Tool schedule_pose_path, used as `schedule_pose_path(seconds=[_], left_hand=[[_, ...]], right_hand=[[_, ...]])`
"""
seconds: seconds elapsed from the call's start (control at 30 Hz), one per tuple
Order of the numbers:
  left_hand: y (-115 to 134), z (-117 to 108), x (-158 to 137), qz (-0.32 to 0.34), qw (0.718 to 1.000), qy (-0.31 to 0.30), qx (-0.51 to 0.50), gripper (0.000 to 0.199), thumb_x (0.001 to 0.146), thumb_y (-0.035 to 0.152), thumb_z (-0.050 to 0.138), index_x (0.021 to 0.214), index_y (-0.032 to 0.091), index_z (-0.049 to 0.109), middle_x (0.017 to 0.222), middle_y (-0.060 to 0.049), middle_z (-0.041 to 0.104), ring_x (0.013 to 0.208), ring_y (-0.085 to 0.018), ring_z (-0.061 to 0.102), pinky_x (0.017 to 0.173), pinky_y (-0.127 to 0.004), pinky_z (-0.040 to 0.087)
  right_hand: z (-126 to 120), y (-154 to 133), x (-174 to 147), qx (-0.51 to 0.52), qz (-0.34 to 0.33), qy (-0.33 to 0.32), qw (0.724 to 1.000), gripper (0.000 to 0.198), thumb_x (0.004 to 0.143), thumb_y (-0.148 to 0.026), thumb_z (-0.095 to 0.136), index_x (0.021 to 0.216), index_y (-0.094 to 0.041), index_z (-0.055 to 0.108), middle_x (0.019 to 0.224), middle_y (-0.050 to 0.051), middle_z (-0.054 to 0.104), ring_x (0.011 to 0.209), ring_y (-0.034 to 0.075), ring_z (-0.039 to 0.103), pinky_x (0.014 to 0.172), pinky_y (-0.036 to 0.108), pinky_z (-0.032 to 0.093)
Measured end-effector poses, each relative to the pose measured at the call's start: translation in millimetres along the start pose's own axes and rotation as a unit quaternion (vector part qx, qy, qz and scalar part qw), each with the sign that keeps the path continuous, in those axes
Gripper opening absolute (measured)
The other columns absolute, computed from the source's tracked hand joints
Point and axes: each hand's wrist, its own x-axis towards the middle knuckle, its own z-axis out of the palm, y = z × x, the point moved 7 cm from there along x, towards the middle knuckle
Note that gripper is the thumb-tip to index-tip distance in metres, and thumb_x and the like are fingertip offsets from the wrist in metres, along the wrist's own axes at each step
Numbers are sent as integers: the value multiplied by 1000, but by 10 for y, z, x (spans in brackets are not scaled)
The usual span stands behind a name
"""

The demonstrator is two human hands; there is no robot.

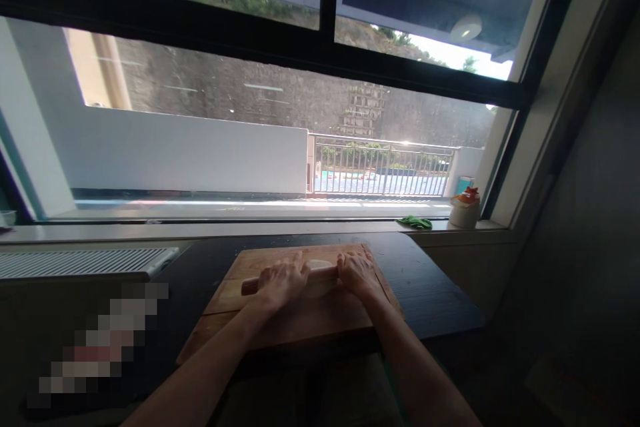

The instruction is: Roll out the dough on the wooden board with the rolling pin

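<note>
Wooden rolling pin (324, 273) on a board (310, 317) toward the tabletop's (440, 290) far edge; left hand (283, 280) and right hand (359, 273) curl their fingers closed over it. The pale piece (320, 263) just beyond seems partly flattened; how much rolling remains is unclear.

between the forearms, the near part of the wooden board (315, 323) gives open room; farther in, the rolling pin (324, 273) lies across the way to the pale dough (320, 263), with the left hand (284, 277) and right hand (357, 271) blocking either side. the black tabletop (435, 287) offers passage right of the board. beyond it, a green cloth (415, 222) and white container (464, 215) obstruct the sill (300, 225).
</note>
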Motion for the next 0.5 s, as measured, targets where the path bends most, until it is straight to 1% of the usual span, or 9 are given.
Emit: schedule_pose_path(seconds=[0.07,0.13,0.2,0.23,0.3,0.33,0.4,0.5], left_hand=[[55,-45,-152,24,999,33,15,56,92,50,24,131,19,48,113,-15,65,104,-29,58,92,-44,36],[128,-100,-317,49,995,71,39,55,91,48,28,134,19,46,113,-15,64,104,-29,57,94,-45,34],[185,-134,-437,61,992,91,55,54,91,46,30,135,19,45,111,-15,64,100,-30,57,92,-45,34],[200,-142,-466,61,992,94,59,54,91,46,30,135,18,45,109,-15,64,99,-30,58,91,-46,34],[204,-135,-455,58,993,86,56,54,91,46,30,135,18,45,108,-15,65,98,-30,58,90,-46,34],[192,-126,-415,54,994,80,51,55,91,46,29,135,17,44,108,-15,65,99,-30,58,91,-46,34],[147,-98,-275,42,996,64,35,56,91,47,28,135,17,43,110,-15,65,104,-30,58,93,-45,34],[48,-50,13,14,999,29,5,55,91,47,27,134,17,44,120,-15,62,112,-29,55,96,-44,34]], right_hand=[[-22,16,-203,-3,-14,30,999,40,97,-34,23,101,-22,62,110,7,64,108,19,53,104,39,21],[-49,40,-407,-11,-26,76,997,40,98,-35,23,109,-22,59,116,7,61,113,18,50,106,37,18],[-63,62,-549,-20,-33,112,993,40,98,-35,23,119,-21,54,123,9,58,120,17,45,107,36,16],[-59,69,-581,-23,-33,117,992,41,98,-36,23,122,-21,52,125,9,56,121,17,44,108,36,15],[-54,70,-562,-25,-31,108,993,40,98,-35,23,120,-21,53,124,8,57,120,18,45,107,37,16],[-46,64,-512,-26,-29,93,995,39,97,-35,23,116,-22,55,122,8,58,118,18,47,106,37,18],[-21,43,-349,-30,-25,45,998,38,97,-34,24,108,-23,59,116,7,61,112,19,51,104,38,23],[11,11,-23,-37,-16,-14,999,38,96,-30,26,100,-22,63,110,8,64,106,20,55,101,40,27]])
